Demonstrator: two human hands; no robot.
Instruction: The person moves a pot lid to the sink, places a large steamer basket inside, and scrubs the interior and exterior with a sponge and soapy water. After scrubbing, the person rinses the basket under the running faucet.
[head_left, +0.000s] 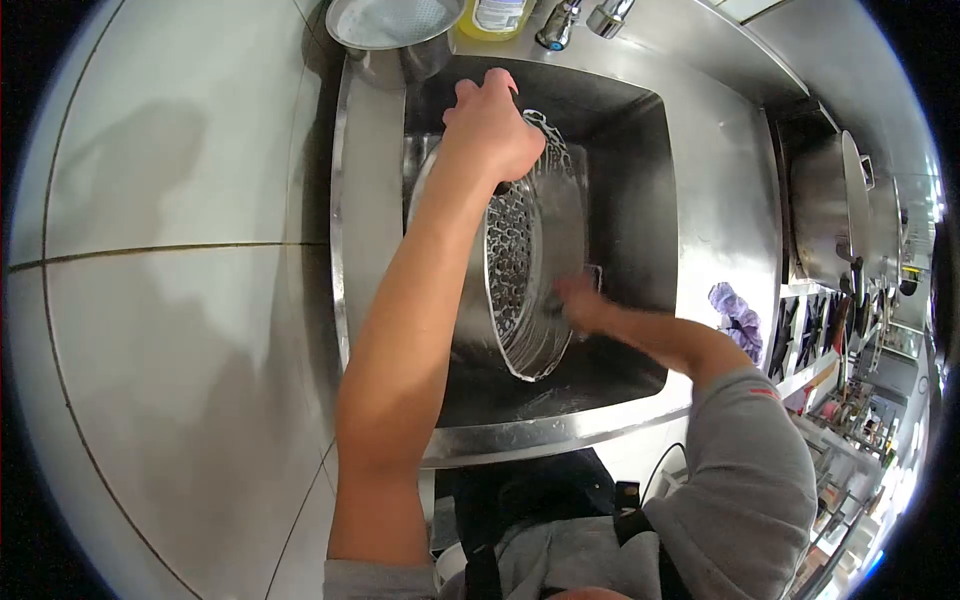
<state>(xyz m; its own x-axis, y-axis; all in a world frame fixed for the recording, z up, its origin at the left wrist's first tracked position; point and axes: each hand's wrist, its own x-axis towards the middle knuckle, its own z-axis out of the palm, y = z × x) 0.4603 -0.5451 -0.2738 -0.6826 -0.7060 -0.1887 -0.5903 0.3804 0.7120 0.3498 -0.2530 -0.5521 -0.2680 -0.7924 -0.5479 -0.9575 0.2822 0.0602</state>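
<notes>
A large metal pot (563, 215) lies tilted on its side in the steel sink (630, 150). White suds line its rim and inner wall, and its inside bottom has a mottled pattern that could be foam or holes. At the far side, my left hand (495, 125) is closed over the pot's edge, its fingertips partly hidden. My right hand (582, 303) is against the pot's right inner wall, near a small metal handle (597, 275). Motion smears its fingers, so whether it holds anything cannot be made out.
Behind the sink stand a metal strainer (395, 22), a bottle of yellow liquid (492, 18) and a tap (558, 28). A crumpled purple cloth (736, 315) lies on the right counter. Large pots (825, 210) stand by the stove at right. A tiled wall (170, 200) borders the left.
</notes>
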